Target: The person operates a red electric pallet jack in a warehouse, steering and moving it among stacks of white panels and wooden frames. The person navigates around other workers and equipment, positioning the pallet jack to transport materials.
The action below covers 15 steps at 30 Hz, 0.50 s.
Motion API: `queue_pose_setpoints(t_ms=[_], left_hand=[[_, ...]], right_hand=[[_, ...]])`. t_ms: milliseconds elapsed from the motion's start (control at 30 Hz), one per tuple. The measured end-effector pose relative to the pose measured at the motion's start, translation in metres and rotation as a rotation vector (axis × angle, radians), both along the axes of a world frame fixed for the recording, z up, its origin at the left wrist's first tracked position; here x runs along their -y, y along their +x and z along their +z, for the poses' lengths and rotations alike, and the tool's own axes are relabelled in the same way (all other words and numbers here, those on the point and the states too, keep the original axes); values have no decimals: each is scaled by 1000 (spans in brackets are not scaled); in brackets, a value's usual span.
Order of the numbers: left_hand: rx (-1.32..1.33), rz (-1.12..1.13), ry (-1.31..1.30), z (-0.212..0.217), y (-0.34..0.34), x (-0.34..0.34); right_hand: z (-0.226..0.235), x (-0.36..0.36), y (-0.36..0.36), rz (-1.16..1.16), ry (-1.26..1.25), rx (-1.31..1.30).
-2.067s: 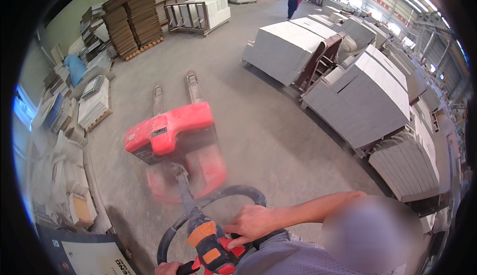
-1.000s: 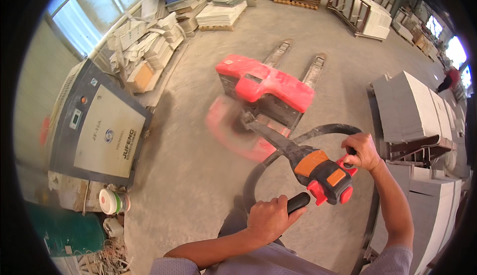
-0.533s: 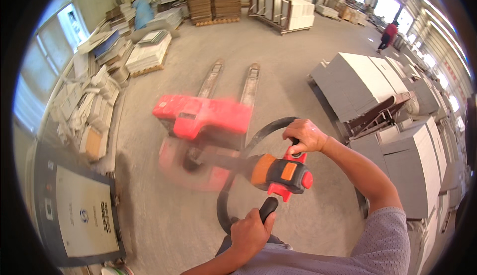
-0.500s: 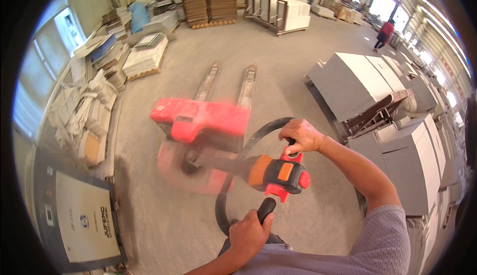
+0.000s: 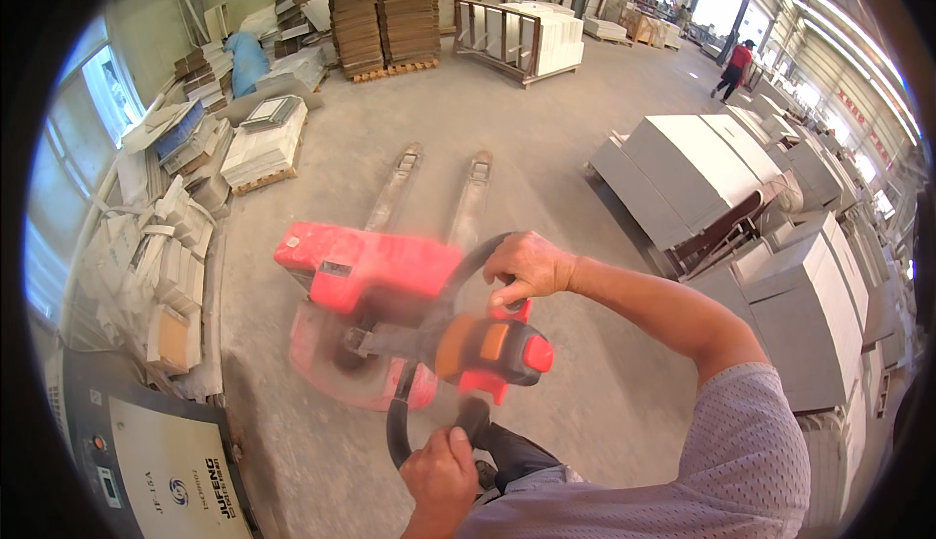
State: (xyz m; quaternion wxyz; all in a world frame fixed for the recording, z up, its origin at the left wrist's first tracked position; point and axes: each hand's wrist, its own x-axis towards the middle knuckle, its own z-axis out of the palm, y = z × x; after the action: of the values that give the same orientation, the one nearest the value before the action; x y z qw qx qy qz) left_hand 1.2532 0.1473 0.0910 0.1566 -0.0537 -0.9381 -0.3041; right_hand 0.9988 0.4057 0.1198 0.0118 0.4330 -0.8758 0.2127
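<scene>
Red pallet truck (image 5: 380, 268) gripped at its handle (image 5: 398, 432)

The truck is on the floor (image 5: 595, 364), forks (image 5: 473, 193) pointing away. The left hand (image 5: 441, 476) is closed around a black grip (image 5: 474, 416); the right hand (image 5: 533, 264) is curled around the handle's opposite side. Pale slabs (image 5: 648, 178) sit right of the truck, brown sheets (image 5: 385, 18) beyond its forks, a cabinet (image 5: 171, 451) left.

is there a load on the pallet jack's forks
No, both forks of the red pallet jack show bare along their visible length.
</scene>
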Motion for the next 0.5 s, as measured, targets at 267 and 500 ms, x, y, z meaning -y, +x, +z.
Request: queue_pose_setpoints(t_ms=[267, 500], left_hand=[[-154, 392, -88, -5, -52, 126], [-249, 831, 280, -24, -97, 255]], right_hand=[[21, 127, -49, 17, 153, 63], [21, 248, -89, 167, 245, 219]])
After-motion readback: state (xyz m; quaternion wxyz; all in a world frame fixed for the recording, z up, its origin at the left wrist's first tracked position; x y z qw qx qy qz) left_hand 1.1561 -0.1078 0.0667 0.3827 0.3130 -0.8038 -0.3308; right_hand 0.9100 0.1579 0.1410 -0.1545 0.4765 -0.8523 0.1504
